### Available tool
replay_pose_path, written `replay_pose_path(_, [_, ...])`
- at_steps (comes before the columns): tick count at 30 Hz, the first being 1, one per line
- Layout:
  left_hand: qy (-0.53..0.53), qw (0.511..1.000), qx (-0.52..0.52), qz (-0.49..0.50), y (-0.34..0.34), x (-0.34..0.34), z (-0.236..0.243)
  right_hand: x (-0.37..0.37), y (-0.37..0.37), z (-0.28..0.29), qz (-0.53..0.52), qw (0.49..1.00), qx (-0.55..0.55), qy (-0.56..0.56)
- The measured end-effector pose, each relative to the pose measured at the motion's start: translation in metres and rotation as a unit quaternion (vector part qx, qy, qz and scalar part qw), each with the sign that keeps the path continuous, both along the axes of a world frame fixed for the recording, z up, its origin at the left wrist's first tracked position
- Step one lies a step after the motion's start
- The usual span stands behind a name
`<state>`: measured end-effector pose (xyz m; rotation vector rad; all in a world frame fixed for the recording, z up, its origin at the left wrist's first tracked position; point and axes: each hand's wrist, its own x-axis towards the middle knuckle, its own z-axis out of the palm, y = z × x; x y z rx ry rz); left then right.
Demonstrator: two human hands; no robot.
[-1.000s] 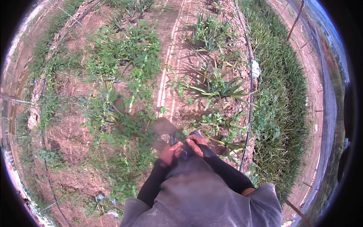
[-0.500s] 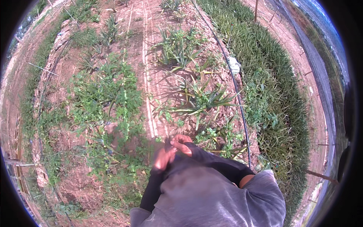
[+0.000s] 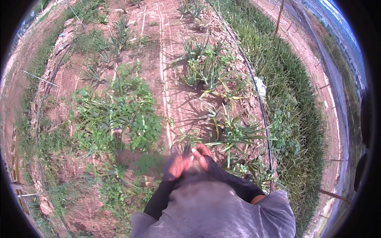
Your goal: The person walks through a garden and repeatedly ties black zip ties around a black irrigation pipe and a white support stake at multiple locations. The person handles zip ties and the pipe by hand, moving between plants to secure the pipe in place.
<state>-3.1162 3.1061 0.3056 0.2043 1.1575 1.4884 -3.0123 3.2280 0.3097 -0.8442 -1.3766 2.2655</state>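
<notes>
My left hand (image 3: 178, 166) and my right hand (image 3: 202, 154) are close together in front of my chest, above the bare soil of a path. The right fingers are bent inward, with thumb and fingertips pinched near the left hand. The left hand is partly blurred, its fingers curled toward the right. A dark, spiky tuft (image 3: 187, 149) shows at the fingertips, too unclear to name. Just ahead and to the right grows a spiky aloe-like plant (image 3: 234, 133); leafy green plants (image 3: 119, 115) stand to the left.
A black hose (image 3: 260, 99) runs along the right bed, with a white bundle (image 3: 260, 87) beside it. Beyond lies a thick strip of tall green plants (image 3: 289, 91). Wooden posts (image 3: 280, 16) and a dark net (image 3: 331, 67) line the far right. More spiky plants (image 3: 206, 71) grow ahead.
The view has shifted, so plants and hose appear lower and farther right. Both hands stay together, the dark tuft still at their fingertips.
</notes>
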Motion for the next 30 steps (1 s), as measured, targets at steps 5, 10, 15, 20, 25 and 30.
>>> replay_pose_path(5, [0.097,0.973,-0.114,-0.176,0.029,-0.142,0.017,-0.123,0.030,0.023,-0.008,0.988,0.151,-0.013])
replay_pose_path(10, [0.037,0.989,-0.062,-0.131,0.089,-0.249,0.056,-0.241,0.080,0.036,-0.080,0.994,0.070,-0.005])
replay_pose_path(15, [-0.075,0.994,-0.074,0.043,0.151,-0.342,0.038,-0.357,0.149,0.017,-0.115,0.991,0.062,0.022])
replay_pose_path(20, [0.058,0.995,-0.055,0.053,0.245,-0.479,0.035,-0.495,0.244,-0.034,-0.032,0.996,0.064,0.053])
replay_pose_path(25, [0.007,0.991,-0.103,0.090,0.334,-0.590,0.058,-0.618,0.334,-0.013,-0.056,0.996,0.002,0.073])
replay_pose_path(30, [0.031,0.993,-0.109,0.013,0.416,-0.690,0.038,-0.707,0.455,0.026,-0.138,0.988,0.062,-0.006])
